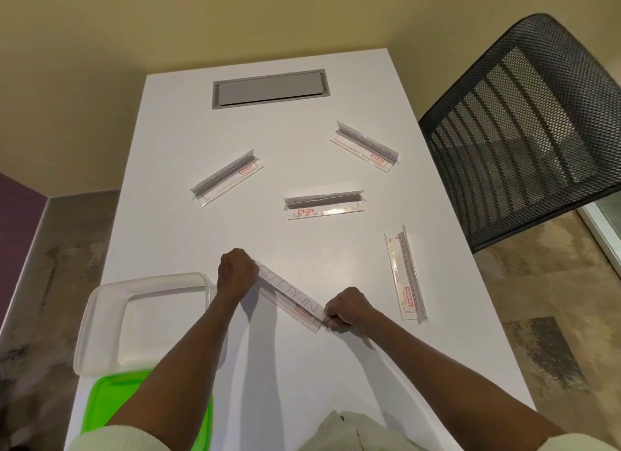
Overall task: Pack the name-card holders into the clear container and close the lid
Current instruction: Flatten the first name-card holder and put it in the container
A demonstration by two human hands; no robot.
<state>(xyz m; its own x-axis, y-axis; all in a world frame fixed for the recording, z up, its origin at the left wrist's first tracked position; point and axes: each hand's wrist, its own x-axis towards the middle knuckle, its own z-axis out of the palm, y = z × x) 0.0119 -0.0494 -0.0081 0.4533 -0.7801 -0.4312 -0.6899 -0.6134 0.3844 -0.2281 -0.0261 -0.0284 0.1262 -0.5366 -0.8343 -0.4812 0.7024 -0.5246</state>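
A clear name-card holder (291, 299) lies slanted near the table's front, gripped at both ends: my left hand (236, 273) closes on its upper left end, my right hand (349, 309) on its lower right end. Several more clear holders lie scattered on the white table (302, 366): one at the left (226, 178), one in the middle (324, 204), one at the far right (364, 146), one at the near right (405, 273). The clear container (100, 316) stands open and empty at the front left, just left of my left hand. Its green lid (104, 400) lies in front of it.
A grey cable-port cover (270, 88) is set into the table's far end. A black mesh chair (524, 124) stands close at the right edge. The table's left edge runs just beside the container, with floor beyond.
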